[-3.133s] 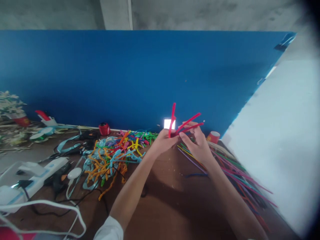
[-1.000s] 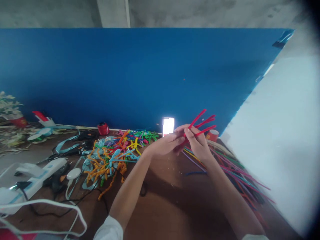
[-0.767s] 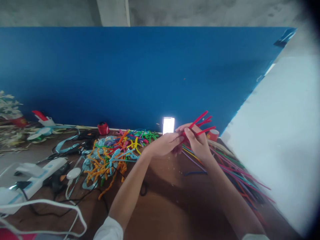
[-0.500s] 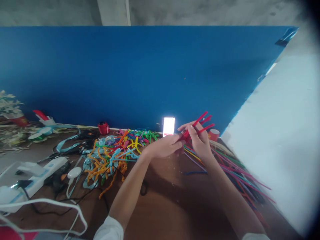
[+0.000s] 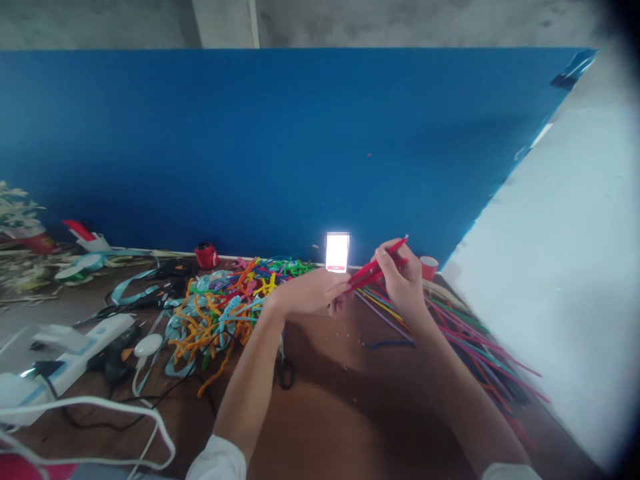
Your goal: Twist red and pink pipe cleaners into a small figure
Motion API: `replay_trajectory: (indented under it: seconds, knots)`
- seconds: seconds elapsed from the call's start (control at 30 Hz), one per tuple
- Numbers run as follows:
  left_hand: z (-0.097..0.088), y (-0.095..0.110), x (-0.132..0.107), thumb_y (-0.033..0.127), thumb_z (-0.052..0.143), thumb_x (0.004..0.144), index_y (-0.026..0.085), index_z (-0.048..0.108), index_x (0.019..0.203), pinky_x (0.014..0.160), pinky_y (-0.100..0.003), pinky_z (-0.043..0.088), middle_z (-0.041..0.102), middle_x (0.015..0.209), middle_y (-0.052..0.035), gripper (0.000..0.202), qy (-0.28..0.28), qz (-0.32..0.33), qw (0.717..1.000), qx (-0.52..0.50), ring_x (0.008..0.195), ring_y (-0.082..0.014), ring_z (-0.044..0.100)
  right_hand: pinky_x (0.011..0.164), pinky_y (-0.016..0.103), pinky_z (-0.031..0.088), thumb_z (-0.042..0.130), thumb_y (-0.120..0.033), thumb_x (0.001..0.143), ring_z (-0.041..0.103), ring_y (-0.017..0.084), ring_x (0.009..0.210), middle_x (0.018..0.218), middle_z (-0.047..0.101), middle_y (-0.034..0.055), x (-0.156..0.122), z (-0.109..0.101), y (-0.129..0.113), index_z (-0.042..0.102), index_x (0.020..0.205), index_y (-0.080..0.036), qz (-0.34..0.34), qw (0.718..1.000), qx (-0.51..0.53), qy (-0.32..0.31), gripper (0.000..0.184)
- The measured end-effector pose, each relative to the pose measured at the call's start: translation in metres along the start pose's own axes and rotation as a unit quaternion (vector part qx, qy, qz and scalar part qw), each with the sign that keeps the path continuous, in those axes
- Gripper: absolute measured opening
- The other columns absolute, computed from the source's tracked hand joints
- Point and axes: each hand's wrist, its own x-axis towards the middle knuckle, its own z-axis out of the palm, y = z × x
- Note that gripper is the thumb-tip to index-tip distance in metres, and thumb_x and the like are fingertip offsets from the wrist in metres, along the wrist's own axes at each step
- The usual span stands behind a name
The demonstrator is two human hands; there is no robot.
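Red pipe cleaners (image 5: 370, 269) stretch between my two hands above the brown table. My left hand (image 5: 317, 291) is closed around their lower left end. With thumb and fingers pinched, my right hand (image 5: 400, 272) grips the same pipe cleaners near their upper right end, and a short tip pokes out past the fingers. Just behind my left hand stands a bright phone (image 5: 337, 253). Loose pipe cleaners in yellow, purple and blue (image 5: 393, 345) lie beneath my right hand and forearm. How many red strands there are is hard to tell.
A tangled heap of colored pipe cleaners (image 5: 200, 327) lies to the left. Scissors handles (image 5: 286, 375) show beside my left forearm. A white power strip (image 5: 75, 357) with cords is at far left. Long pipe cleaners (image 5: 485, 347) line the right edge. A blue panel (image 5: 250, 153) stands behind.
My right hand has moved slightly right and my left hand slightly left, so they are farther apart. The red strands, fanned out before, now lie closer together between the hands.
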Motion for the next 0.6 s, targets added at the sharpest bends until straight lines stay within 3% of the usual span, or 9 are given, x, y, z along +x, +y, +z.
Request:
replay_trajectory:
  seconds: [0.3, 0.47, 0.6]
  knots:
    - [-0.015, -0.006, -0.018, 0.042, 0.035, 0.1, 0.017, 0.061, 0.087, 0.072, -0.024, 0.047, 0.072, 0.08, -0.0045, 0.038, 0.038, -0.056, 0.998, 0.007, 0.072, -0.0144, 0.067, 0.053, 0.025, 0.037, 0.066, -0.038, 0.087, 0.045, 0.01, 0.054, 0.061, 0.051, -0.0048, -0.002, 0.002, -0.004, 0.058, 0.076, -0.02, 0.005, 0.999, -0.049, -0.007, 0.022]
    - [-0.009, 0.001, -0.012, 0.052, 0.041, 0.097, 0.02, 0.061, 0.101, 0.066, -0.024, 0.042, 0.07, 0.081, -0.0025, 0.037, 0.091, -0.07, 0.992, 0.054, 0.071, -0.015, 0.064, 0.051, 0.024, 0.036, 0.067, -0.038, 0.085, 0.044, 0.009, 0.051, 0.059, 0.05, -0.0056, -0.002, 0.002, -0.005, 0.058, 0.075, -0.019, 0.02, 0.999, -0.038, -0.009, 0.023]
    - [0.002, 0.007, -0.002, 0.049, 0.042, 0.096, 0.02, 0.057, 0.102, 0.063, -0.025, 0.037, 0.069, 0.081, -0.0032, 0.033, 0.063, -0.043, 0.992, 0.097, 0.067, -0.0153, 0.06, 0.052, 0.024, 0.038, 0.068, -0.038, 0.084, 0.047, 0.01, 0.054, 0.061, 0.052, -0.0046, 0.0, 0.0, -0.003, 0.059, 0.074, -0.019, 0.025, 0.999, -0.042, 0.003, 0.023]
